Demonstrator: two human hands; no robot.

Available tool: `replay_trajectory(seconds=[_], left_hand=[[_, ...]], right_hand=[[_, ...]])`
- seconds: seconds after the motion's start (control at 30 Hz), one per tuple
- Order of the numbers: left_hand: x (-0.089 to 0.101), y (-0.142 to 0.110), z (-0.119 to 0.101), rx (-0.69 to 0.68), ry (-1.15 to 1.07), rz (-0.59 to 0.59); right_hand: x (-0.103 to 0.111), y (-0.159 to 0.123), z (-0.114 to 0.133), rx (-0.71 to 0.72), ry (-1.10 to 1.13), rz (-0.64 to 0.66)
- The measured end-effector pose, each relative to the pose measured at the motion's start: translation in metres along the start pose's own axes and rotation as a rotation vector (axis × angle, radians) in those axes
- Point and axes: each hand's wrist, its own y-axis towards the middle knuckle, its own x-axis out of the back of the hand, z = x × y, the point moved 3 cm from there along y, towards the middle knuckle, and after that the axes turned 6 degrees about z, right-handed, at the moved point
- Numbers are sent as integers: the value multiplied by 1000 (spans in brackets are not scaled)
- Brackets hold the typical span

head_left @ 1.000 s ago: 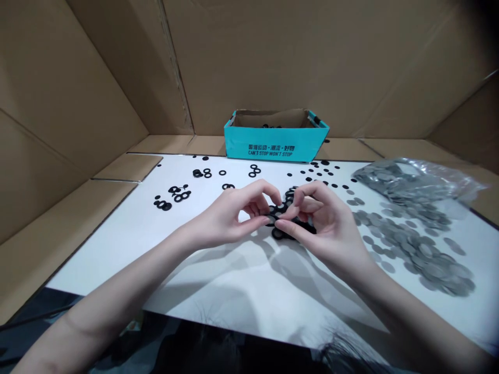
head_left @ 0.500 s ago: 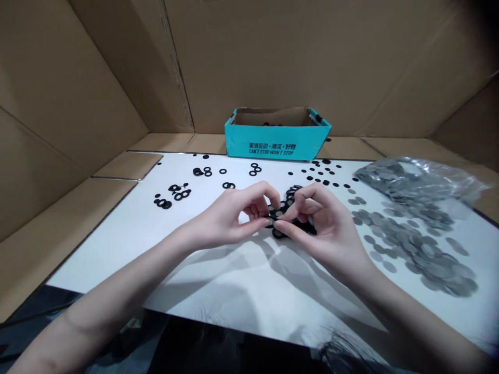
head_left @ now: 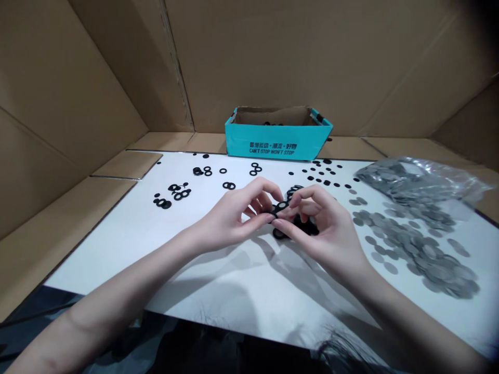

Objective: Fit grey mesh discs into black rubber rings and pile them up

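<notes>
My left hand (head_left: 239, 215) and my right hand (head_left: 325, 221) meet over the middle of the white tabletop (head_left: 218, 291). Thumbs and fingertips of both pinch a small black ring (head_left: 275, 213), and my fingers partly cover it. Behind and below them lies a heap of black rings (head_left: 279, 234), some with pale grey centres; my right hand hides part of this heap. To the right spreads a pile of thin, translucent grey discs (head_left: 427, 252).
A turquoise cardboard box (head_left: 276, 143) with small dark pieces inside stands at the back. A clear plastic bag (head_left: 409, 179) of grey discs lies at right. Loose black rings (head_left: 179, 196) are scattered at left, small black discs (head_left: 326, 183) at back right. Cardboard walls (head_left: 312, 62) surround the table.
The fingertips of both hands have shifted slightly around the black ring, covering more of it. My left fingers have risen a little. The surrounding piles look the same.
</notes>
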Motion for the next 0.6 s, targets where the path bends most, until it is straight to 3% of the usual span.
replay_trajectory(seconds=[0.17,0.3,0.6], left_hand=[[-3,0,-3,-12,22,22],[-2,-2,-7,6,51,94],[1,-3,-5,39,75,129]], right_hand=[[-1,0,0,-19,101,43],[-3,-3,-1,-9,177,6],[-2,0,0,26,-16,53]])
